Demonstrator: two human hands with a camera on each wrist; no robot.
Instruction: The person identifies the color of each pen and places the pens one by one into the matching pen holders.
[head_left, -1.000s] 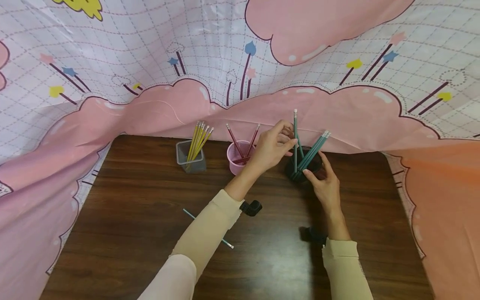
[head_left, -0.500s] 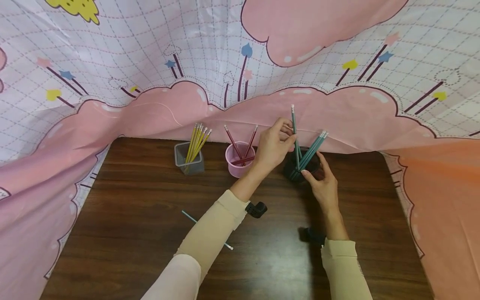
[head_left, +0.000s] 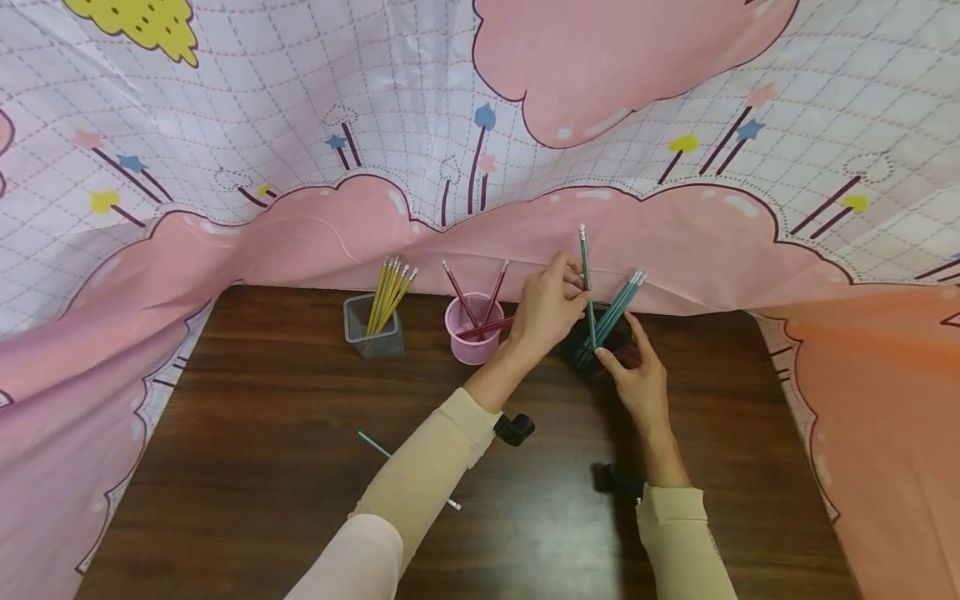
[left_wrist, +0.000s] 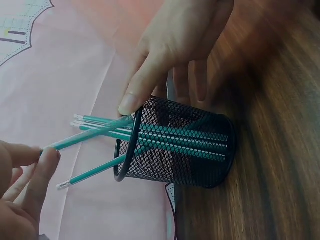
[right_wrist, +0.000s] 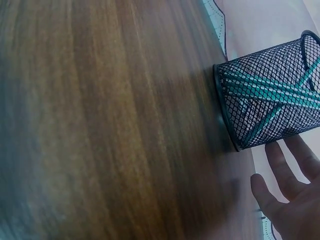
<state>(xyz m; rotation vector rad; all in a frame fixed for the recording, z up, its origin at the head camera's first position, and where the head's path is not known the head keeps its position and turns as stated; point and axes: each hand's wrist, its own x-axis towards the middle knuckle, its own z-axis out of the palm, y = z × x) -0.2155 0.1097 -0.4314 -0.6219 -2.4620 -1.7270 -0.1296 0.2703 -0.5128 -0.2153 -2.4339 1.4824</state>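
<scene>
My left hand (head_left: 551,304) pinches a green pencil (head_left: 586,258) near its upper part, between thumb and fingers. That pencil slants, its lower end inside the black mesh pencil cup (left_wrist: 185,155). Several other green pencils (head_left: 621,303) lean in the cup, eraser ends up; one stands apart from the bunch in the left wrist view. My right hand (head_left: 647,383) holds the cup from its right side, thumb at the rim and fingers around the far side. In the right wrist view, two fingertips (right_wrist: 275,150) touch the mesh wall.
To the left stand a pink cup (head_left: 468,350) with several dark red pencils and a grey square holder (head_left: 384,346) with several yellow pencils. One green pencil (head_left: 373,444) lies on the wooden table (head_left: 262,400), partly behind my left sleeve. A patterned cloth (head_left: 315,233) hangs behind.
The pencil in my left hand has gone from nearly upright to a slight slant, its lower end shifting right within the cup. My right hand stays on the cup. The head view has shifted slightly.
</scene>
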